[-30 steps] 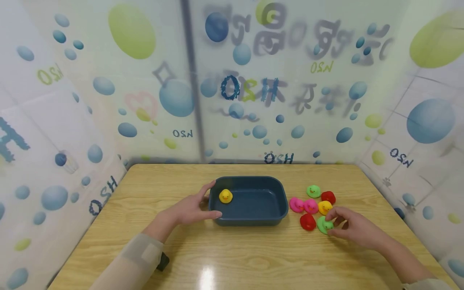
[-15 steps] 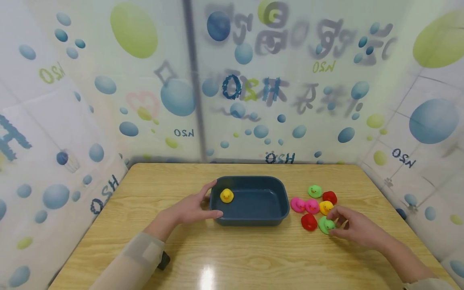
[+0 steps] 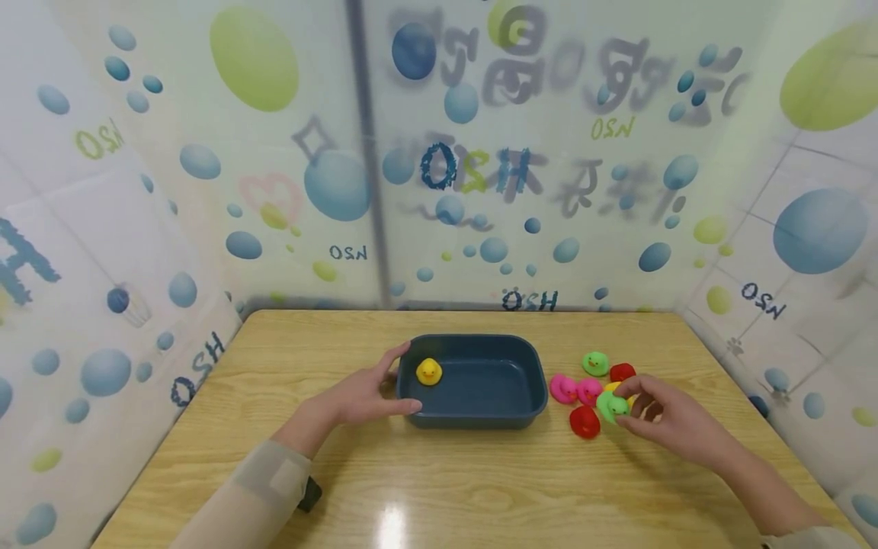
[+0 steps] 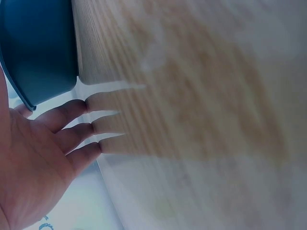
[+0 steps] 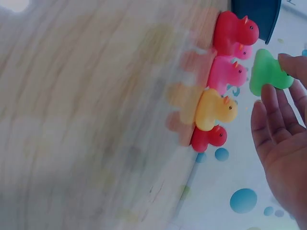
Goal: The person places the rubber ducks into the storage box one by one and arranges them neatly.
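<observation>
Begins at far left with pale sheeting, printed with blue and green bubbles, running on behind a wood-grain tabletop. At lower left, shows a beige sleeve with a small black object just beside it, too little visible to name.

Next has the left hand spread wide at the left end of a dark blue rectangular tub, thumb at the front corner, index finger at the back one. In the left wrist view, shows the other fingers stretched out just beside the end wall; given the blur and dimness there, hard to say how firmly, if at all, pressing. Contains, in the tub's left part, one yellow rubber duck, upright.

Just right of the tub, includes a pink rubber duck beside another pink rubber duck, with a front red rubber duck nearer and a far green rubber duck behind.

Then pinches a lime-green rubber duck between thumb and fingertips of the right hand, narrowed to the toy's width. Holds it clear of the tabletop, left of the palm, partly hiding a second yellow rubber duck, with a back red rubber duck beyond. Ends at lower right with a cuff.
</observation>
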Demonstrator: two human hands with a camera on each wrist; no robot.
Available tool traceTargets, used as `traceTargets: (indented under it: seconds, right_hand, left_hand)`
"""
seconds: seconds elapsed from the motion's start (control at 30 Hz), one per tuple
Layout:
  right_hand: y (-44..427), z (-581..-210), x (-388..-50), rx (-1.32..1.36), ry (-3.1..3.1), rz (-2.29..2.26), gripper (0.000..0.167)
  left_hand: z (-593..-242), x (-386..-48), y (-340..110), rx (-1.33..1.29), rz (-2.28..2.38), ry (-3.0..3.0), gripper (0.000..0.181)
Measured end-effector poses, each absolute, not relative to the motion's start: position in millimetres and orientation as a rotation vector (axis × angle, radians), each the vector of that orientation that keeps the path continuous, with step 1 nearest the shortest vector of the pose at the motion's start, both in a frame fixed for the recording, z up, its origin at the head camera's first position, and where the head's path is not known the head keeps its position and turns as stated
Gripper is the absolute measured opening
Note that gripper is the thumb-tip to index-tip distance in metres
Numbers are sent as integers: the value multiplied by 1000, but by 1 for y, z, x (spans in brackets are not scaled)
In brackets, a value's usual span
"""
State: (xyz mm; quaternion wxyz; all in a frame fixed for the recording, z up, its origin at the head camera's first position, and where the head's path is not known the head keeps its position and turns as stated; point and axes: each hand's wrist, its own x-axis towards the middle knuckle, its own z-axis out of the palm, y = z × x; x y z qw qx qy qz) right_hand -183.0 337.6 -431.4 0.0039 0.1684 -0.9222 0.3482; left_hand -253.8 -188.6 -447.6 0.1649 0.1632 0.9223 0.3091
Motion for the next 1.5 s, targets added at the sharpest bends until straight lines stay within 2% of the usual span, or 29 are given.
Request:
traceTargets:
  seconds: [0.47,0.83,1.5]
  right_hand:
    - [295,-420,-198,681,-2715,1099,34]
    - [251,-415,-217,669,-2724,1238,39]
    - [164,-417,-257,851,-2769,1313,31]
  left_hand:
    - [-451,-255,-188,474,873,2634,114]
    - [-452,-255,-190,477,879,2639,114]
    - [-450,-254,-190,459,881,2629,115]
